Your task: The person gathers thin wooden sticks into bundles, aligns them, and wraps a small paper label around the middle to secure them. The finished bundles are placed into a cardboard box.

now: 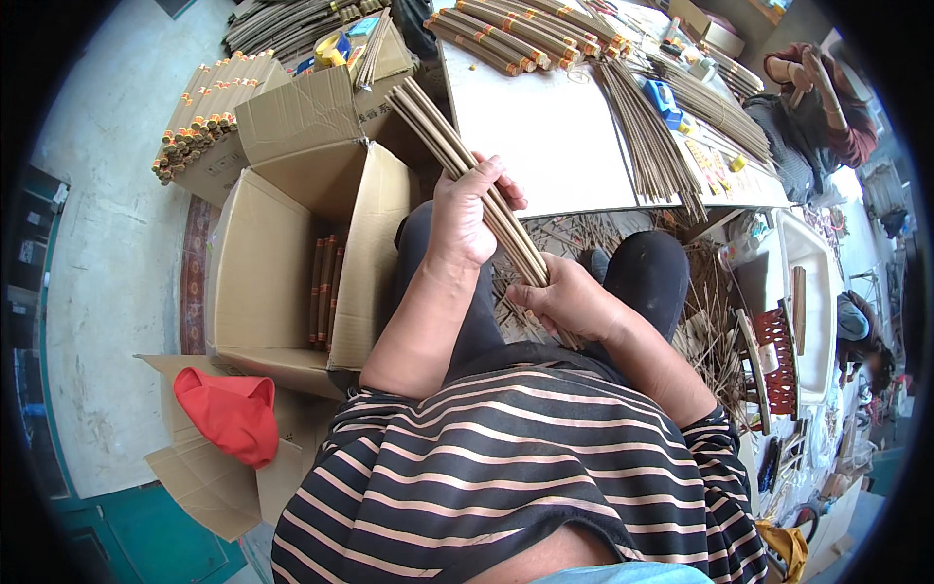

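Observation:
A bundle of long thin brown sticks [428,119] slants across my lap, its far end up to the left and its near end by my right thigh. My left hand [471,209] is wrapped round the middle of the bundle. Lower down, my right hand [569,300] grips the same sticks near their other end. To the left of my left forearm stands an open cardboard box [268,282] with a few dark brown wrapped bundles [325,292] lying inside it.
A white table [506,136] ahead carries banded stick bundles [525,34], loose sticks [647,136] and a blue tape dispenser [664,104]. More bundles [209,107] are stacked at far left. A red cloth [229,419] lies on a box flap. Another person [822,107] sits at upper right.

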Motion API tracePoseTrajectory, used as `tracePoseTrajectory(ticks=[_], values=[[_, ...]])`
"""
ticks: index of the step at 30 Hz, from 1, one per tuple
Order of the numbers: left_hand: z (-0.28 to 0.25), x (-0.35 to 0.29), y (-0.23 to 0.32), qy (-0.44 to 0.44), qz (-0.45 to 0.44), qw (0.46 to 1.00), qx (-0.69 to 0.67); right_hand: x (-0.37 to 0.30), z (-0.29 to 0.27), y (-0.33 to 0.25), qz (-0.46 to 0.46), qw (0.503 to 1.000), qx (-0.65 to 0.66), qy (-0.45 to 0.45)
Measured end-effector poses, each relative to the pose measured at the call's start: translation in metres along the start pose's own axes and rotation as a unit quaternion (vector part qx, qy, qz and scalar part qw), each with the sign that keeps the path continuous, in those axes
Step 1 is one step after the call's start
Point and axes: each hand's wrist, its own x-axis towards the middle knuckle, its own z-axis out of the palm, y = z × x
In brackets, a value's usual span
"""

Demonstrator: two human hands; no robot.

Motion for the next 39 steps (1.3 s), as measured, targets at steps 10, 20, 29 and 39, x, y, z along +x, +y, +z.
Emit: tracePoseTrajectory(ticks=[10, 20, 29, 39], values=[[-0.008, 0.019, 0.020, -0.035, -0.017, 0.998, -0.054, -0.008, -0.008, 0.004, 0.015, 0.995, 0.055, -0.076], [0.037, 0.036, 0.032, 0.083, 0.114, 0.986, 0.084, 0.022, -0.013, 0.028, -0.123, 0.960, -0.197, 0.155], [0.118, 0.052, 0.049, -0.100, 0.256, 0.944, 0.183, 0.078, -0.068, -0.033, -0.310, 0.919, -0.131, 0.208], [0.089, 0.097, 0.010, -0.086, 0.201, 0.940, 0.264, 0.131, -0.095, -0.025, -0.319, 0.928, -0.036, 0.187]])
